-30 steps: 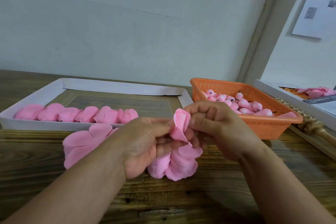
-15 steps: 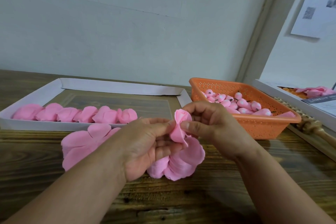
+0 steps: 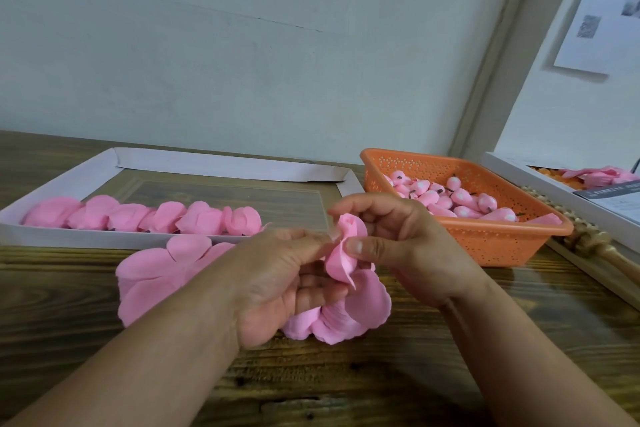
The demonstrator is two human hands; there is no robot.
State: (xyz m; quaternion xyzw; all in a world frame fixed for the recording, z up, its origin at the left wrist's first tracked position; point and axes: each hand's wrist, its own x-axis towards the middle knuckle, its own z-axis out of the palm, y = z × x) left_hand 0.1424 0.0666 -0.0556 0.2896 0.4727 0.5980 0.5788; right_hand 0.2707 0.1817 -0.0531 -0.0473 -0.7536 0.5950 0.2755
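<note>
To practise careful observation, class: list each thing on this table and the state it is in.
Flower: held off the table, one petal loose.
Left hand: pinches the flower.
Right hand: pinches the flower.
Loose petals: piled on the table.
White tray: holds a row of flowers along its front.
Orange basket: partly filled with buds.

White trays point(image 3: 225, 168): 2, the left holding 6 finished flowers point(image 3: 204, 218). Orange basket point(image 3: 502, 243): 1, buds point(image 3: 460, 198) uncountable. Petal piles point(image 3: 156, 274): 2. Flower in hand point(image 3: 343, 253): 1
</note>
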